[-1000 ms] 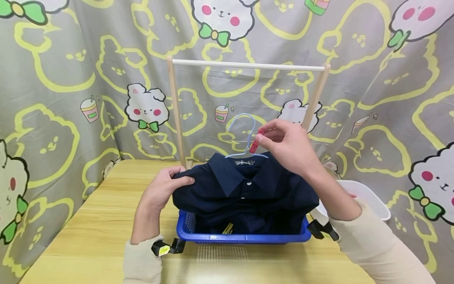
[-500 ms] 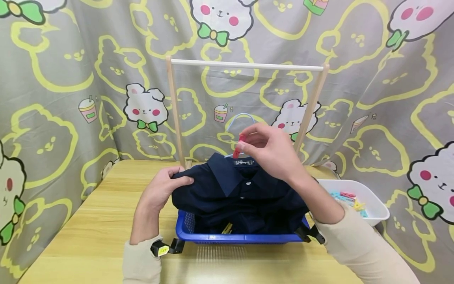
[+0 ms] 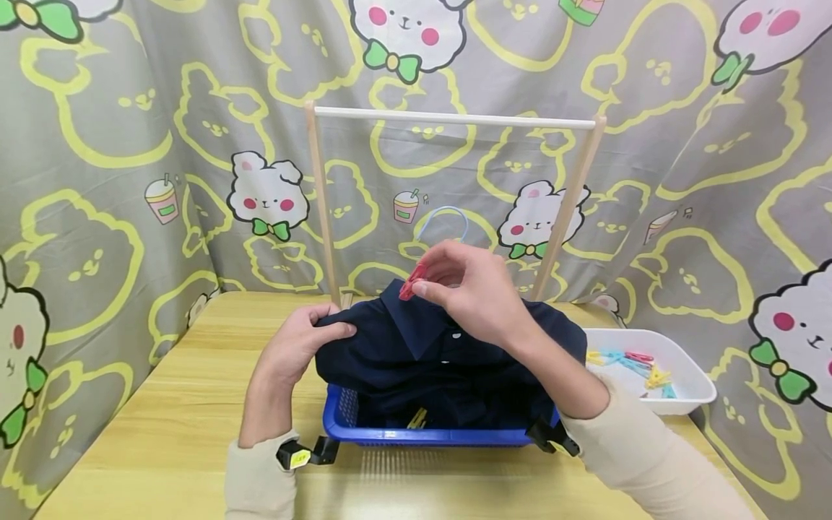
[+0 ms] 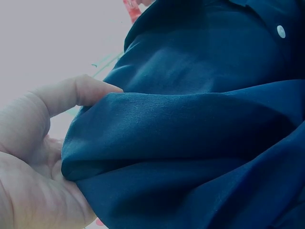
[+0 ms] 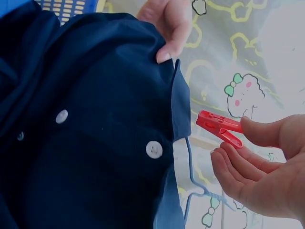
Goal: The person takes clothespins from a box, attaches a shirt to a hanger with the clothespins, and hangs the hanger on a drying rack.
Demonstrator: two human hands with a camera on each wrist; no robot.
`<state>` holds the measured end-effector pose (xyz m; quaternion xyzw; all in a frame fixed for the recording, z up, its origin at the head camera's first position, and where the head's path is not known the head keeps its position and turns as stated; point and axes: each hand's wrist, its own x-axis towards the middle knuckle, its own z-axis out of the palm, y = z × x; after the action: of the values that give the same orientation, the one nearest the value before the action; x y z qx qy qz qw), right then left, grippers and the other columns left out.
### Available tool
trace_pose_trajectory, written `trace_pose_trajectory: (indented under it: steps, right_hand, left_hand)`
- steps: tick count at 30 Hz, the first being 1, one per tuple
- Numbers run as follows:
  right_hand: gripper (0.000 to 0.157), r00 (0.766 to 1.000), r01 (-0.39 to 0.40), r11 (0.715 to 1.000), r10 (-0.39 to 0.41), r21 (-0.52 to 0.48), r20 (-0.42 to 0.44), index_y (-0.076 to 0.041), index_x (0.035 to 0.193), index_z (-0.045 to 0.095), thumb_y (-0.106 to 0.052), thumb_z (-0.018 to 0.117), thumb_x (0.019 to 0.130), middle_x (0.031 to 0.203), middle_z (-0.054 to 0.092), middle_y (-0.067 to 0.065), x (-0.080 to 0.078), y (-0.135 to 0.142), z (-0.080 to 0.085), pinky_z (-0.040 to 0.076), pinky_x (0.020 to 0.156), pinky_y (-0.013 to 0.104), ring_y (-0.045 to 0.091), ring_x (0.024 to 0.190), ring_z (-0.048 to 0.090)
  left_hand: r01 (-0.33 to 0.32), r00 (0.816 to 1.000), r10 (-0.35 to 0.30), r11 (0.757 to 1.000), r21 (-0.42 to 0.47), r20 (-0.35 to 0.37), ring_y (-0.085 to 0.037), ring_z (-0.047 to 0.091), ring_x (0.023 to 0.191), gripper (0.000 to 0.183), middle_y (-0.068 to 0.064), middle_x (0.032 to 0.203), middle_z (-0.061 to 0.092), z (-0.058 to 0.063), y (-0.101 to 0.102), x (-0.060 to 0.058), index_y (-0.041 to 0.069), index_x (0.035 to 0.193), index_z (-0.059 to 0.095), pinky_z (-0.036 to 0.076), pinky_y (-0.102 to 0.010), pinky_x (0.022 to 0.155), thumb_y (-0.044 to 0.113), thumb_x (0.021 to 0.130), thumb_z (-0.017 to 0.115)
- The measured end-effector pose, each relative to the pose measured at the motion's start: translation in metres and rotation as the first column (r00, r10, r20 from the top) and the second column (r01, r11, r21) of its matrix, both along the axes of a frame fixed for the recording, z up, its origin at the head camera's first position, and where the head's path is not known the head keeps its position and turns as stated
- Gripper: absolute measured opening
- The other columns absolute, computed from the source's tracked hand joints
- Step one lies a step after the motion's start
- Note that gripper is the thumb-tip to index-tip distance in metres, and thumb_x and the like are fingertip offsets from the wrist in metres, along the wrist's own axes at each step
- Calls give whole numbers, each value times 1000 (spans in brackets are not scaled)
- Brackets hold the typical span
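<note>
A dark navy collared shirt (image 3: 383, 361) with white buttons hangs on a light blue hanger (image 3: 447, 209), its lower part bunched in a blue basket (image 3: 448, 436). My left hand (image 3: 295, 339) pinches the shirt's left shoulder between thumb and fingers; the left wrist view shows the thumb over the folded cloth. My right hand (image 3: 477, 296) holds a red clothespin (image 3: 412, 280) by its handles, thumb against fingers. In the right wrist view the nose of the clothespin (image 5: 219, 125) points at the collar (image 5: 181, 107), a small gap apart. The hanger's neck is hidden behind my right hand in the head view.
A wooden rack with a white bar (image 3: 455, 117) stands behind the shirt. To the right, a white tub (image 3: 698, 390) holds several coloured clothespins (image 3: 656, 377). A yellow clothespin (image 3: 417, 417) shows in the basket. A patterned curtain (image 3: 221, 238) surrounds the wooden table (image 3: 162, 426).
My right hand has carried the red clothespin leftward and slightly down, from beside the hanger's neck to the collar's left side. The left hand keeps its hold on the shoulder.
</note>
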<state>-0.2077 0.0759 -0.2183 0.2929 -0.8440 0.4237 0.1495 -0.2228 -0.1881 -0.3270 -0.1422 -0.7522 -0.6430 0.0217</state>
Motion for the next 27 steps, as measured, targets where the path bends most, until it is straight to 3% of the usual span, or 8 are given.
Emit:
trace_pose_trajectory:
  steps: [14, 19, 27]
  right_hand:
    - [19, 999, -11, 1000, 11, 12, -51, -19, 97, 68, -17, 77, 80, 90, 70, -8, 6, -15, -10, 52, 76, 28, 1, 83, 65]
    - [21, 996, -24, 1000, 24, -1, -85, -17, 99, 67, -14, 77, 80, 92, 70, -8, 5, -20, -17, 52, 79, 28, 5, 88, 66]
    - [20, 987, -49, 999, 51, 21, -150, -16, 97, 67, -10, 76, 80, 92, 70, -8, 5, -29, -23, 52, 79, 30, 8, 89, 67]
  left_hand:
    - [12, 1000, -12, 999, 40, 13, -21, 49, 66, 24, -3, 67, 46, 0, 2, -1, -2, 75, 51, 42, -28, 58, 10, 83, 70]
    - [19, 1000, -20, 999, 47, 24, -22, 51, 66, 23, -4, 68, 47, 0, 2, -1, -2, 76, 51, 44, -28, 58, 10, 84, 69]
    - [6, 1000, -6, 1000, 21, 20, -25, 51, 77, 22, -4, 71, 48, 0, 2, -1, -1, 76, 52, 43, -31, 66, 11, 84, 69]
